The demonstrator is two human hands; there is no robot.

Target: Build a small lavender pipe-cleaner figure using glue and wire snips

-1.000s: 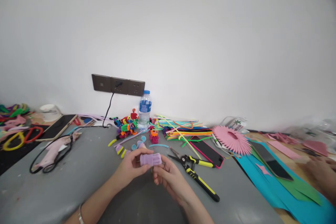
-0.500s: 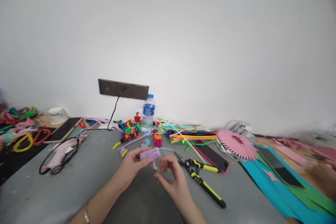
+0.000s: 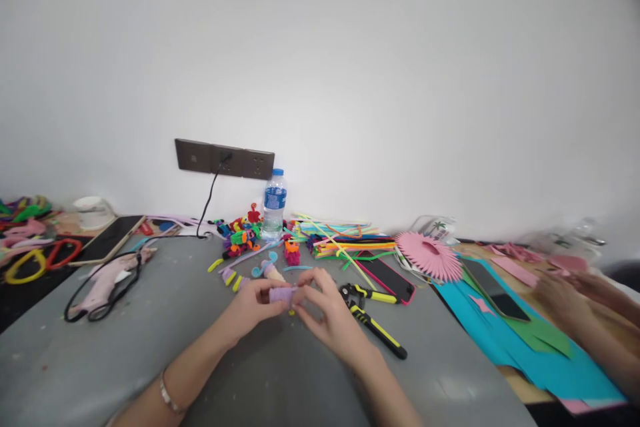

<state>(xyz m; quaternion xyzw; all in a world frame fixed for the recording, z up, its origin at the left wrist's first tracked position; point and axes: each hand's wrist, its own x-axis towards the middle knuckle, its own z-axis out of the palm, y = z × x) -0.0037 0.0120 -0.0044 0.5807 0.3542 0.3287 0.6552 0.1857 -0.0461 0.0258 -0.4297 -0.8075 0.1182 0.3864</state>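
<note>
at left on the grey surface we see a pink glue gun. next, our left hand has its fingers closed on the purple coil, which is above the surface, between our two hands. our right hand has bent fingers at the coil's right end, but we cannot tell if they grip it. the pliers lie near this hand.

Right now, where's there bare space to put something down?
The grey mat shows bare between the glue gun and left forearm, between it and the right forearm, and between the pliers and blue paper. It's crowded along the wall, with the bottle, pipe cleaners, pink fan and pink-edged phone close together. Around the purple bundle is busy too.
</note>
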